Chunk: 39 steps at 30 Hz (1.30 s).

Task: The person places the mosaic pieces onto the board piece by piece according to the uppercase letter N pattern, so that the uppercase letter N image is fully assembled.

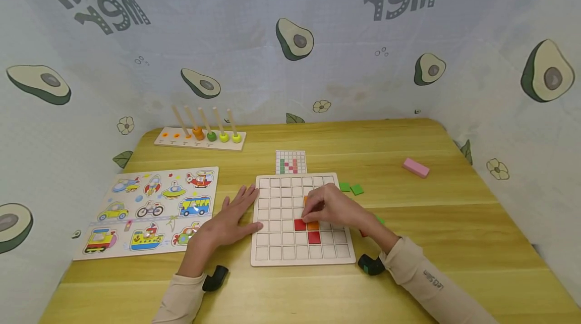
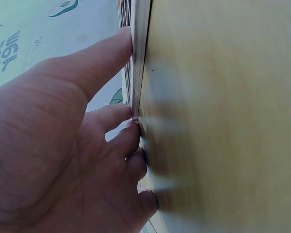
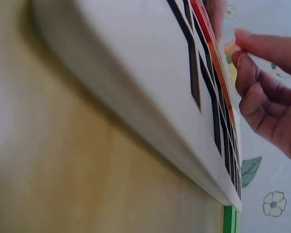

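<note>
A white square grid board [image 1: 274, 257] lies on the table, with red tiles [image 1: 313, 237] and orange tiles [image 1: 313, 225] in some of its cells. My left hand [image 1: 229, 220] is spread flat at the board's left side, thumb and fingertips against its edge. Over the board, my right hand [image 1: 329, 205] has thumb and index brought together close above a red tile [image 1: 300, 224]. In the right wrist view these fingertips [image 3: 245, 41] meet above the board's surface; I cannot tell whether a tile is between them. The hand covers several cells.
Behind the board lies a small pattern card [image 1: 291, 162]. Green tiles [image 1: 357, 189] lie to its right, with a pink block [image 1: 415, 167] farther off. A picture puzzle [image 1: 136, 208] is on the left and a peg stacker [image 1: 199, 141] at the back left.
</note>
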Each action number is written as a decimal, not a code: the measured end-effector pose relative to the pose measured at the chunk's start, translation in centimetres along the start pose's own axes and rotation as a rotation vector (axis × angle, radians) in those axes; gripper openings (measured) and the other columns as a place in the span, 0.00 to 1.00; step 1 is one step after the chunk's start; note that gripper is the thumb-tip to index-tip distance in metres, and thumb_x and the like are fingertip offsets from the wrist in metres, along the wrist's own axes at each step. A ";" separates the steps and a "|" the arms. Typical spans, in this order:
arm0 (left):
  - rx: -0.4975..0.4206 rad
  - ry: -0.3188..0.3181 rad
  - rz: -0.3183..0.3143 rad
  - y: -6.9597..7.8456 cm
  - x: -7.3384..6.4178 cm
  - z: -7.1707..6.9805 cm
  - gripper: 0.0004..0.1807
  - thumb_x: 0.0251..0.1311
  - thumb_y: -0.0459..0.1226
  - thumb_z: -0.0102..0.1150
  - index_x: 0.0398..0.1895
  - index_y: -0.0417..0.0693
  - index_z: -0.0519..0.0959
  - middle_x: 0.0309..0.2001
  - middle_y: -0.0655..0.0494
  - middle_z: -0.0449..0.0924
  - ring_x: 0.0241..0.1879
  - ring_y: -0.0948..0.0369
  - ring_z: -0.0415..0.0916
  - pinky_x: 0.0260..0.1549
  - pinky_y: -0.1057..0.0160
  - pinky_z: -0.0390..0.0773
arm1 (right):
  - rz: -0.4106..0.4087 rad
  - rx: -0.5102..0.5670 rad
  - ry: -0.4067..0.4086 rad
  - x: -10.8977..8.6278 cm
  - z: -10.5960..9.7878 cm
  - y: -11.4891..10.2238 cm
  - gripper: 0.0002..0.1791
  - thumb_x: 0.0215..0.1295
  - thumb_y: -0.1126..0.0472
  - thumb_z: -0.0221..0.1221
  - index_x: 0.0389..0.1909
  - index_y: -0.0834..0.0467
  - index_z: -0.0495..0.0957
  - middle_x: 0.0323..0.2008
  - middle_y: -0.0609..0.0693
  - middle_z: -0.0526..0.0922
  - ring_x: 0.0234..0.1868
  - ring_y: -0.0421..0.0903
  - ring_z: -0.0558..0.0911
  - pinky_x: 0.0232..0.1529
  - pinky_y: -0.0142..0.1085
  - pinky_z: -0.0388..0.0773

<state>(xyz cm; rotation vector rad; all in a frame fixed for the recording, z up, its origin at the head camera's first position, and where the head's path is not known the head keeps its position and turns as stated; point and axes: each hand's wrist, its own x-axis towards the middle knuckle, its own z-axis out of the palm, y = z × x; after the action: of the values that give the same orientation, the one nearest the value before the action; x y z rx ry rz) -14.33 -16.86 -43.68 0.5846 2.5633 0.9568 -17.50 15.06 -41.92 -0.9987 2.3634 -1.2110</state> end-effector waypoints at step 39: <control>0.004 -0.004 0.018 -0.1 0.0 0.1 0.47 0.77 0.44 0.63 0.88 0.39 0.49 0.89 0.45 0.41 0.87 0.44 0.31 0.82 0.34 0.29 | 0.036 0.128 -0.239 -8.6 -8.8 4.7 0.18 0.62 0.66 0.77 0.52 0.64 0.87 0.48 0.59 0.91 0.45 0.56 0.87 0.49 0.40 0.88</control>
<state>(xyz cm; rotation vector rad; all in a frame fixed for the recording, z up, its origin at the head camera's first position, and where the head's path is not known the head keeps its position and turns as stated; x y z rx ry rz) -14.28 -16.86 -43.82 0.6105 2.5607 0.9558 -18.27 28.21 -40.81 -0.9938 2.0858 -1.1443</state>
